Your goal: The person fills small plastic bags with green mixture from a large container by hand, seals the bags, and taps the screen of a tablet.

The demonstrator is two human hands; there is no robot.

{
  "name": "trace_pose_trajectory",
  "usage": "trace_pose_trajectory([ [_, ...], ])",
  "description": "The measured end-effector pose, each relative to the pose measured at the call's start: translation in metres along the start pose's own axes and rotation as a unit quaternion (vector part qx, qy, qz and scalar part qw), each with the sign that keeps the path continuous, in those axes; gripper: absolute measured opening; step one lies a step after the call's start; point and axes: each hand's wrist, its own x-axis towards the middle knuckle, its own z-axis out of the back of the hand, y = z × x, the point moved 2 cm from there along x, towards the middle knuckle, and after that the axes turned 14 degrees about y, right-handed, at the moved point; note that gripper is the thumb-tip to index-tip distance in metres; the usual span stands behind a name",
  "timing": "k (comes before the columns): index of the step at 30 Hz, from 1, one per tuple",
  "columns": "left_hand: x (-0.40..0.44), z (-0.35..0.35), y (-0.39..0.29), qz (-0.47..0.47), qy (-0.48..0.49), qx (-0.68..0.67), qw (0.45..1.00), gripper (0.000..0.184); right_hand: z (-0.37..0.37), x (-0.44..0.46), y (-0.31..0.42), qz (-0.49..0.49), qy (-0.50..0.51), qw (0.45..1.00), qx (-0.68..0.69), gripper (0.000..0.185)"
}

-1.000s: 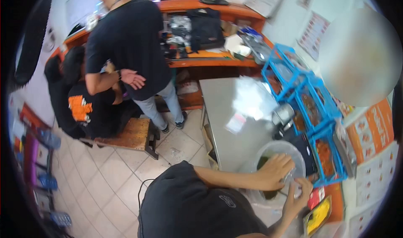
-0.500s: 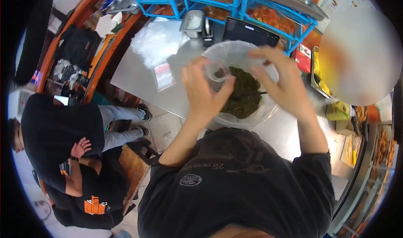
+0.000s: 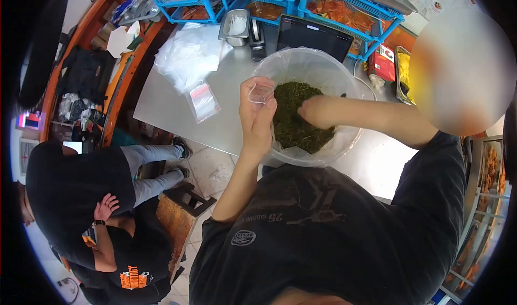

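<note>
My left hand pinches a small clear zip bag with a reddish strip, at the left rim of a large translucent bucket. The bag's mouth looks spread apart. Inside the bucket lies a mass of dark green shredded leaves on a clear liner. My right hand reaches down into the bucket, curled against the leaves; its fingertips are hidden. A dark tip, perhaps the end of a handle, shows just above my right wrist.
Flat zip bags and a pile of clear plastic bags lie on the metal table. Behind the bucket stand a metal container, a dark tablet and blue racks. People in black shirts are at the left.
Both hands were above the bucket, near the small bag. My right hand has gone down into the leaves, while my left hand keeps the bag at the rim. The dark handle lying across the leaves is mostly hidden.
</note>
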Motion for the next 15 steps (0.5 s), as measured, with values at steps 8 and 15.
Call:
trace_pose_trajectory([
  [8,0.001,-0.004,-0.001,0.003,-0.018,0.009,1.0,0.051,0.017,0.033,-0.033,-0.065,-0.249,0.966,-0.007,0.012],
  [15,0.002,-0.007,-0.007,0.005,-0.014,0.013,1.0,0.056,0.032,0.04,-0.021,-0.028,-0.089,0.995,0.036,0.015],
])
